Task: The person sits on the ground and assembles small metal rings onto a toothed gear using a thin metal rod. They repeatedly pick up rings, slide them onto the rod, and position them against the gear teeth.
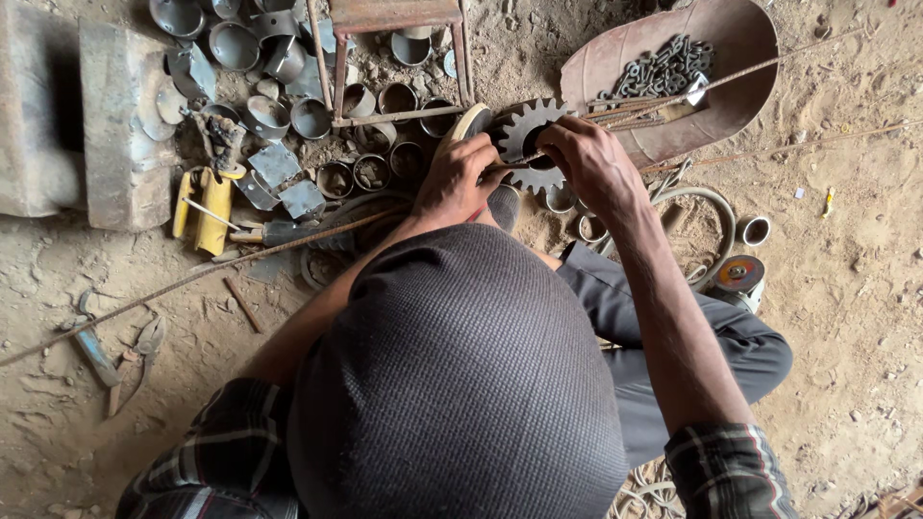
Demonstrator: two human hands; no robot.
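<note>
The toothed steel gear (pixel 527 142), far centre beside the rusty pan (pixel 731 86), looks heavy, rigid and sharp-edged (best gripped by its rim), with left hand (pixel 460 183) clasping its near-left edge, right hand (pixel 588 165) curled over it.

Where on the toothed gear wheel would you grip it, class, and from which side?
Grip the gear wheel across its flat faces at the right rim, beside the right hand. The teeth look sharp, and the left hand already covers the left side.
</note>
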